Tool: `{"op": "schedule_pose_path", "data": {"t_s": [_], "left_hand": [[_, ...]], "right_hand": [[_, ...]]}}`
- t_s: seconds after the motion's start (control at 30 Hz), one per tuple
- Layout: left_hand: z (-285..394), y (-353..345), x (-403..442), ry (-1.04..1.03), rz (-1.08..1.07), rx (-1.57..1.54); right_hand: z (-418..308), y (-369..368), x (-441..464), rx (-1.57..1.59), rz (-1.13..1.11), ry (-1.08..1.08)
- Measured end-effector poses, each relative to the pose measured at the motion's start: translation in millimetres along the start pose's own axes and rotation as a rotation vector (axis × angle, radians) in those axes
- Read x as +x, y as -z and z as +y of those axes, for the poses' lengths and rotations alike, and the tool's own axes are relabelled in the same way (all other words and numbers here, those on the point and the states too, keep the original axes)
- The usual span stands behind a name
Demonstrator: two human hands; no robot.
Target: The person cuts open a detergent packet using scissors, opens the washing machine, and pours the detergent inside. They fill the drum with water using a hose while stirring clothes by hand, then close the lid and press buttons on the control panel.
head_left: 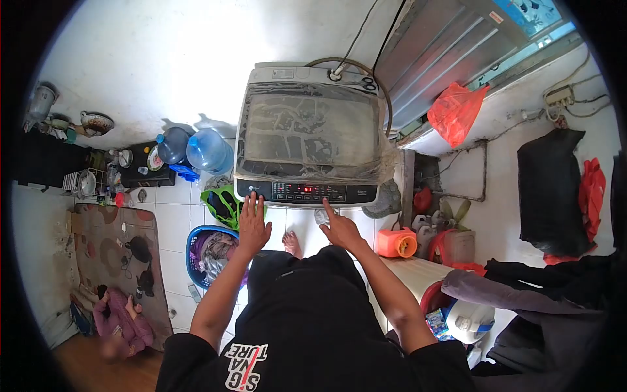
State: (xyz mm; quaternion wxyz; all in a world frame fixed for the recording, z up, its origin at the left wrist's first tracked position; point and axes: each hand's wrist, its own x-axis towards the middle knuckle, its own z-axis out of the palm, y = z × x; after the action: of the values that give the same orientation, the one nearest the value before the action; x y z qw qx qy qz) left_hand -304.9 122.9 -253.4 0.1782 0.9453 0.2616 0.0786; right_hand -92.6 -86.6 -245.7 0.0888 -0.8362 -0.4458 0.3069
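A top-loading washing machine (pixel 307 130) stands against the wall with its lid down under a clear plastic cover. Red digits glow on its front control panel (pixel 353 193). My left hand (pixel 253 225) rests its fingertips on the panel's left part, fingers stretched and holding nothing. With the index finger extended, my right hand (pixel 339 228) touches the lower edge of the panel, right of the lit display; its other fingers are loosely bent and nothing is seen in them.
A blue basket of clothes (pixel 212 255) and a green bag (pixel 222 206) are on the floor at left, near water jugs (pixel 209 150). A person (pixel 124 323) sits by a mat (pixel 104 242). An orange container (pixel 396 244) stands at right.
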Motion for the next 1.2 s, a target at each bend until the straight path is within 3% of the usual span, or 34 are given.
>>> {"op": "schedule_pose_path", "data": {"t_s": [0.17,0.9,0.97,1.2], "left_hand": [[4,0,2,0.032,-0.009,-0.034],[18,2,9,0.031,0.05,0.089],[25,4,12,-0.05,0.047,0.02],[19,0,18,-0.011,0.046,-0.139]], "right_hand": [[0,-7,3,-0.007,0.035,0.072],[-31,12,10,-0.173,-0.109,-0.002],[-28,11,10,-0.177,-0.107,0.019],[-29,15,8,-0.158,-0.128,0.014]]}}
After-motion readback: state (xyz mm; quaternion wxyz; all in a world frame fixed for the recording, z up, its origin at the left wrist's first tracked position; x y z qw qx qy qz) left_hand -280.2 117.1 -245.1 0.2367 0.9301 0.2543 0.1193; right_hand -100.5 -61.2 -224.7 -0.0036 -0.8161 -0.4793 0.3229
